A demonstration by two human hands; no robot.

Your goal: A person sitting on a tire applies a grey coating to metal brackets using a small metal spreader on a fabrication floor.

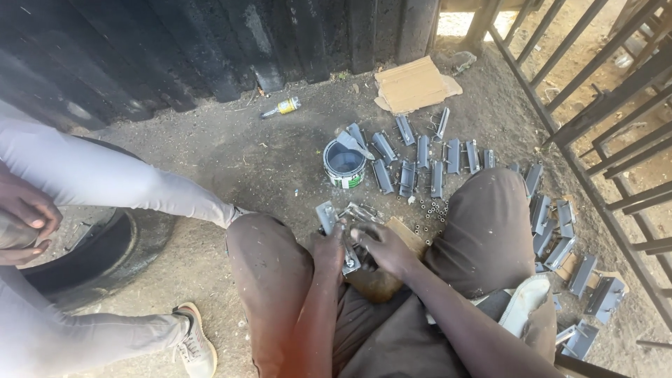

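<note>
Hinge, grey-painted metal, sits low in the frame's centre between the knees, its long axis roughly upright in the picture, leaning slightly left. Left hand has its fingers closed on the lower end; right hand curls around small parts beside it. Bracing the piece steadily seems wise, well apart from the paint can.

Bare dirt ground carried everything — a paint tin at centre, grey metal brackets in rows to its right, flattened cardboard far behind, a tyre at left.
</note>
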